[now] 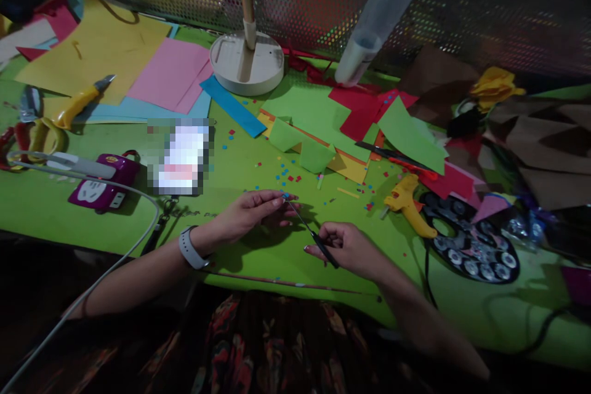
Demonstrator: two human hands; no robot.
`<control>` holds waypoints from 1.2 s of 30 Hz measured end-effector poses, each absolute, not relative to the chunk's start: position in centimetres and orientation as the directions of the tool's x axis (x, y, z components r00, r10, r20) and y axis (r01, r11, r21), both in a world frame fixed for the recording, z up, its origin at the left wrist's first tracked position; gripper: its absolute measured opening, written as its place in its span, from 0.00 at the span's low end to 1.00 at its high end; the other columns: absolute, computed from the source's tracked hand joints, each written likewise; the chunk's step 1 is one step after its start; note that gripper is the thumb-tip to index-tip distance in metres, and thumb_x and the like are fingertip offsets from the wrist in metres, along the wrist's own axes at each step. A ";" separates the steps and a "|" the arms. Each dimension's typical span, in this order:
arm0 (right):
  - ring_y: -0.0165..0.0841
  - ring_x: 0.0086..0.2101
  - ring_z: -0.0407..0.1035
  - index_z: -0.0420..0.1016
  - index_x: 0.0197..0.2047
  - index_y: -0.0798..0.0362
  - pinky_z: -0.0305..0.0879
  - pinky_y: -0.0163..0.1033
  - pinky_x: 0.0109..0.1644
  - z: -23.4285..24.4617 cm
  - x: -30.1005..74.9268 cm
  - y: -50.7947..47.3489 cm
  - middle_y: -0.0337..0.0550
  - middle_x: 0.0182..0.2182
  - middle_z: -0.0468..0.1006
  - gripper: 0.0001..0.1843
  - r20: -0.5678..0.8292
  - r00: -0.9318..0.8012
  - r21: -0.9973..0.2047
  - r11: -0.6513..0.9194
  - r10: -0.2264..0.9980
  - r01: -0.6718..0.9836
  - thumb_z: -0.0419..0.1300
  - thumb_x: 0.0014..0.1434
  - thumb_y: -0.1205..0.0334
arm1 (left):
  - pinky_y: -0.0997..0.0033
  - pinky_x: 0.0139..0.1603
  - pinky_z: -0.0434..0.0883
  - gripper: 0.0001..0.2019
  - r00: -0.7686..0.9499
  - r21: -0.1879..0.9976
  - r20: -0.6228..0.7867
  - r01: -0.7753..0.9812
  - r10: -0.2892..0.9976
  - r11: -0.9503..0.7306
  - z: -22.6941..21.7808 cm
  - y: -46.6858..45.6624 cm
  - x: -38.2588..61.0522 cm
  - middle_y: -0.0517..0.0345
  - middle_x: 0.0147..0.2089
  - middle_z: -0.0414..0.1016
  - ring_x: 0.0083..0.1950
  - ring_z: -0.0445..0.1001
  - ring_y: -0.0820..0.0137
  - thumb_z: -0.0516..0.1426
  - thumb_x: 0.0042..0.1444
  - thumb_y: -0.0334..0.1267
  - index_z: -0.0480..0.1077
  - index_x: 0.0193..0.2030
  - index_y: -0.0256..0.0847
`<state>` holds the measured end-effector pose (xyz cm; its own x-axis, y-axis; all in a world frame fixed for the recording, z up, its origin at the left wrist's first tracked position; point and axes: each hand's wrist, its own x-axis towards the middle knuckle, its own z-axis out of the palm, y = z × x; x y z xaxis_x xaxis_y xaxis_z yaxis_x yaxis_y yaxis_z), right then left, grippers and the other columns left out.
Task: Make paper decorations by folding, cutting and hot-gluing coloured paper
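My left hand (253, 212), with a pale watch on its wrist, is closed in a pinch over the green table. At its fingertips shows a tiny blue paper piece (285, 196). My right hand (344, 246) is wrapped round the black handle of a slim tool with a thin metal shaft (324, 250). The shaft slants up to the left, and its tip meets the blue piece at my left fingertips. Just beyond both hands, small red and blue paper bits (292, 178) lie scattered. A folded light-green paper strip (302, 148) rests behind them.
Left are a blurred-out phone (182, 157), a purple plug adapter (108, 181) with a white cable, scissors (44, 135) and a yellow cutter (83, 101). A fan base (247, 64) and plastic bottle (381, 18) stand behind. Right lie a yellow glue gun (409, 203) and a black round palette (475, 240).
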<state>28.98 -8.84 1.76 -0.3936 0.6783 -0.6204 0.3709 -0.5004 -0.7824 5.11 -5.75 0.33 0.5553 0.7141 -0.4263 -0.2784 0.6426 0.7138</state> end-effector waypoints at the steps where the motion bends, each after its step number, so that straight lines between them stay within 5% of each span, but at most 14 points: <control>1: 0.24 0.21 0.55 0.64 0.23 0.51 0.49 0.32 0.22 1.7 29.0 -8.9 0.31 0.18 0.64 0.27 -0.617 -0.393 -0.785 -0.500 0.681 0.367 0.74 0.40 0.41 | 0.62 0.55 0.73 0.15 0.554 0.712 -0.426 -0.282 0.715 0.643 0.4 -5.7 5.1 0.45 0.58 0.76 0.57 0.76 0.61 0.61 0.61 0.42 0.76 0.52 0.39; 24: 0.23 0.20 0.57 0.64 0.24 0.51 0.54 0.32 0.24 1.1 29.2 -8.9 0.29 0.18 0.63 0.26 -0.612 -0.362 -0.791 -0.543 0.703 0.281 0.75 0.40 0.46 | 0.61 0.53 0.75 0.14 0.547 0.676 -0.469 -0.283 0.694 0.680 0.4 -5.6 4.8 0.43 0.60 0.75 0.60 0.74 0.59 0.62 0.61 0.40 0.75 0.51 0.38; 36: 0.24 0.21 0.59 0.63 0.23 0.52 0.55 0.32 0.25 1.8 29.2 -8.7 0.30 0.18 0.64 0.29 -0.634 -0.394 -0.773 -0.539 0.665 0.333 0.75 0.38 0.41 | 0.61 0.53 0.75 0.15 0.543 0.707 -0.453 -0.263 0.707 0.656 0.7 -5.5 4.7 0.44 0.61 0.74 0.60 0.74 0.58 0.61 0.61 0.41 0.75 0.52 0.38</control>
